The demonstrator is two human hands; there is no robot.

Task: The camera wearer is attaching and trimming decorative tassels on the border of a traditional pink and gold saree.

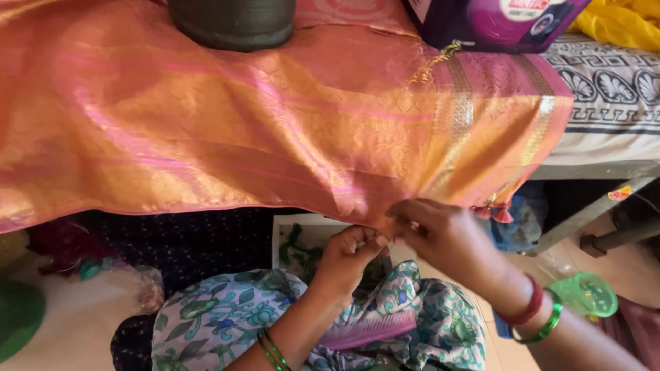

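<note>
Fabric (275,117): orange-pink silk with gold weave, draped across the upper and middle frame, lower edge hanging free at centre.
Worked edge: lower centre of the frame, pinched between both hands just below the hem.
Left hand (350,251): grip closed on the hem, fingers curled, green bangles at the wrist.
Right hand (440,237): grip pinched together on the same edge, touching the left; whether a needle or thread sits between the fingertips, cannot tell.
Tassels (496,213): small pink ones at the hem, just right of the right hand.
Weights: dark round pot (234,24) upper centre and purple box (495,20) upper right, both resting on the cloth.
Risk of slide: likely if pulled hard downward, dragging cloth from under pot and box.
Risk of snag: possibly gold threads catching on bangles (540,319) or fingernails.
Risk of pucker: uneven tension between the two grips.
</note>
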